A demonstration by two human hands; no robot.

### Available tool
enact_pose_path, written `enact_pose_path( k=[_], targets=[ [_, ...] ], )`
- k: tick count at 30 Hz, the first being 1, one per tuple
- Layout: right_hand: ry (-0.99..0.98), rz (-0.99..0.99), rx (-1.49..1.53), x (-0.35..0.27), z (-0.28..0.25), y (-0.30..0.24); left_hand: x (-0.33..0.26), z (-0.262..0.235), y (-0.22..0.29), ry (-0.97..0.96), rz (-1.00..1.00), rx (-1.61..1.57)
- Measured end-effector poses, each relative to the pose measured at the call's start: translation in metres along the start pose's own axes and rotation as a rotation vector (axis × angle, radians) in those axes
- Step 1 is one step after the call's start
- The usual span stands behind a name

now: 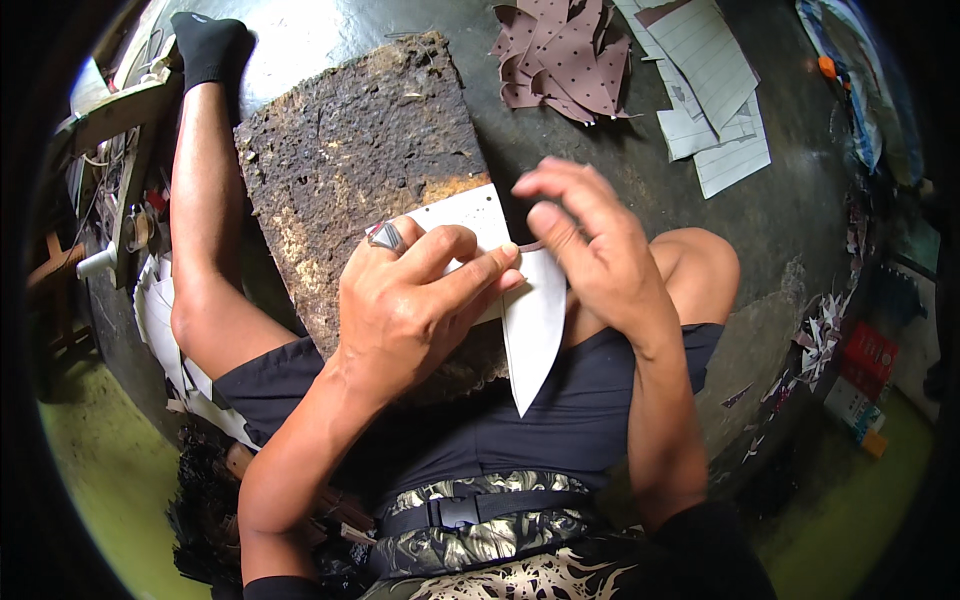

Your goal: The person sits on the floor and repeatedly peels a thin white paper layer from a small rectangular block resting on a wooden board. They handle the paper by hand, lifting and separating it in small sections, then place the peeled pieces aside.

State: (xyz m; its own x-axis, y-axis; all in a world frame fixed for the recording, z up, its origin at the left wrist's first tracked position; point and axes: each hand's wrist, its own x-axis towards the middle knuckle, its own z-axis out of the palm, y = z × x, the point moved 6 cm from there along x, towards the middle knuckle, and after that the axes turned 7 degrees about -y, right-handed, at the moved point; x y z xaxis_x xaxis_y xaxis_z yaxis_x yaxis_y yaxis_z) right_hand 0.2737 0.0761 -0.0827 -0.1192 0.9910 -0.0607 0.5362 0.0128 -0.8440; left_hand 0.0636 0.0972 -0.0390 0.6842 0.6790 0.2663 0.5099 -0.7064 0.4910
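A white, pointed, leaf-shaped piece of sheet material [537,325] hangs over the near right edge of a rough, dark, worn board [360,130]. My left hand [400,305], with a ring on one finger, pinches its upper left edge between thumb and fingers. Beneath that hand a white flat piece with small dark dots [478,208] lies on the board, partly covered. My right hand [605,265] hovers just right of the pointed piece, fingers curved and apart, slightly blurred, apparently with nothing in them. A thin brownish edge shows at the pointed piece's top.
Brown dotted scraps [560,60] lie piled on the dark floor beyond the board. Lined white sheets [705,75] are right of them. My legs flank the board. At the left stands a wooden frame [115,120]; shredded offcuts [820,335] and a red box [868,358] are at the right.
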Motion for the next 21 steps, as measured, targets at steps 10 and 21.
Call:
enact_pose_path(
  k=[10,21],
  targets=[
    [-0.082,0.306,0.585,-0.026,-0.023,-0.024,-0.008,-0.022,0.002,0.001,-0.426,-0.223],
    [0.005,0.292,1.415,-0.079,0.046,-0.092,-0.045,-0.035,-0.003,0.151,-0.944,-1.402]
  ],
)
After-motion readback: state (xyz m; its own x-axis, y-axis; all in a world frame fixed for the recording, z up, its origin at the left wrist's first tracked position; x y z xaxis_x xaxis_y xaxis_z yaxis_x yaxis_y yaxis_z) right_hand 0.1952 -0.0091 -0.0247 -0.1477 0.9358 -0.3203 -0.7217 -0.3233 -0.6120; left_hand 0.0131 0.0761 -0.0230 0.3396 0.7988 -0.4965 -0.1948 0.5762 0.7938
